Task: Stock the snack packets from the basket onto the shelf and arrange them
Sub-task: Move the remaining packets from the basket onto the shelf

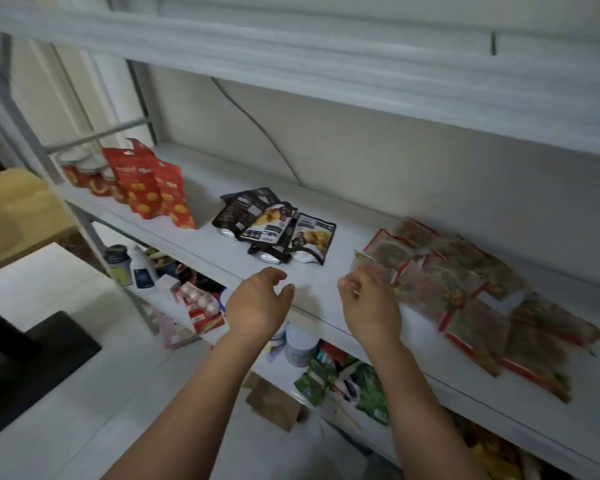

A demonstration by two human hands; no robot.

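Right hand (368, 301), fingers curled, sits at the clear red-edged snack packet (378, 270) just beyond its fingertips; pinch unconfirmed. Left hand (260, 299) hovers relaxed, empty. Square the packet with adjoining rows.

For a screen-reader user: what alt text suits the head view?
Two bare hands reach over a white shelf; the right hand, fingers curled, touches a spread of clear red-edged packets, the left hand hovers open. Beyond, black pouches lie mid-shelf, red pouches stand further left.

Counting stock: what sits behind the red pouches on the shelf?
Jars with red labels and pale lids stand behind the red pouches, partly covered, so their count is unclear.
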